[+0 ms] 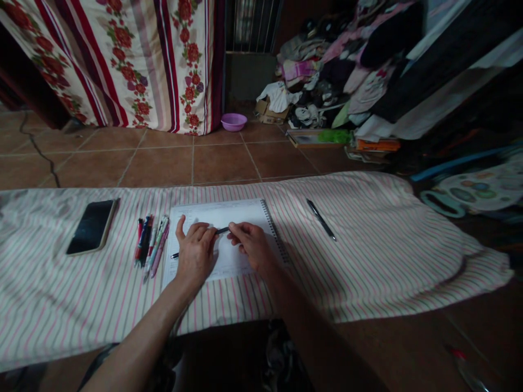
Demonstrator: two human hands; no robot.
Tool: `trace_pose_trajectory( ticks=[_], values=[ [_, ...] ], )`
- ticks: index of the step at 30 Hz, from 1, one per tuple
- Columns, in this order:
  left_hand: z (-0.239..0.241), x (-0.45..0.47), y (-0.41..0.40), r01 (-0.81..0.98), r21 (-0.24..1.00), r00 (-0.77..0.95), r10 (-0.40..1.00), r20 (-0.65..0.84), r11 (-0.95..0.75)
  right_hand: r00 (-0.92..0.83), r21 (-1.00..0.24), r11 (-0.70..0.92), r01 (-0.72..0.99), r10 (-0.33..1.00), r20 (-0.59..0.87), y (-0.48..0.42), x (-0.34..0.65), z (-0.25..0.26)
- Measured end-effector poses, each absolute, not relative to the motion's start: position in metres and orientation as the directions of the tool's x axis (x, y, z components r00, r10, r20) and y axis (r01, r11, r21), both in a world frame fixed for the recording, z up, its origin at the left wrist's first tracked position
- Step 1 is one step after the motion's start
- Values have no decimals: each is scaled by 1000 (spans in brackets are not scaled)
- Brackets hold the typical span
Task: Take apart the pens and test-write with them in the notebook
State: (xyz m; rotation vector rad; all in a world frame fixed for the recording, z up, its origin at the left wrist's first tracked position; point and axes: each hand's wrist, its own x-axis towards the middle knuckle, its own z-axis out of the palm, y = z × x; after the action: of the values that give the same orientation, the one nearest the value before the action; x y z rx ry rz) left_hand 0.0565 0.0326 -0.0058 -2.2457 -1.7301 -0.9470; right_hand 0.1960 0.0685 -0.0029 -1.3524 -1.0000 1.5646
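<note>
A spiral-bound notebook (pixel 229 261) lies open at a white page under both hands. My left hand (pixel 195 250) is closed around a dark pen (pixel 222 231), whose narrow tip sticks out on the left side of the hand. My right hand (pixel 251 242) pinches the other end of this pen between thumb and fingers. The pen is held slantwise over the page, and its middle is hidden by my left hand. Left of the notebook lies a bunch of several coloured pens (pixel 151 245). A second black pen (pixel 321 219) rests alone to the right.
A phone (pixel 92 227) lies dark-screened at the left on the striped cloth (pixel 376 245). Beyond the cloth is a tiled floor (pixel 163 160) with a purple basin (pixel 233 122), a floral curtain (pixel 143 65) and a heap of clothes (pixel 327 76). A cable (pixel 38 148) runs along the floor.
</note>
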Motion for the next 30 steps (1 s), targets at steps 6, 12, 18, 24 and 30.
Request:
trace_pose_trajectory(
  ticks=[6, 12, 18, 24, 30],
  values=[
    [-7, 56, 33, 911, 255, 138, 821, 554, -325, -82, -934, -347, -80, 937, -341, 68, 195, 3],
    [-7, 57, 33, 917, 237, 145, 820, 554, -322, -79, -932, -355, -65, 933, -350, 67, 195, 4],
    [-7, 58, 32, 917, 242, 144, 827, 543, -318, -99, -928, -368, -60, 927, -362, 68, 196, -1],
    [-6, 58, 32, 919, 244, 143, 838, 527, -310, -101, -925, -371, -84, 926, -363, 69, 195, 1],
    [-7, 58, 32, 915, 248, 150, 841, 519, -317, -115, -920, -382, -90, 921, -372, 69, 196, 0]
  ],
)
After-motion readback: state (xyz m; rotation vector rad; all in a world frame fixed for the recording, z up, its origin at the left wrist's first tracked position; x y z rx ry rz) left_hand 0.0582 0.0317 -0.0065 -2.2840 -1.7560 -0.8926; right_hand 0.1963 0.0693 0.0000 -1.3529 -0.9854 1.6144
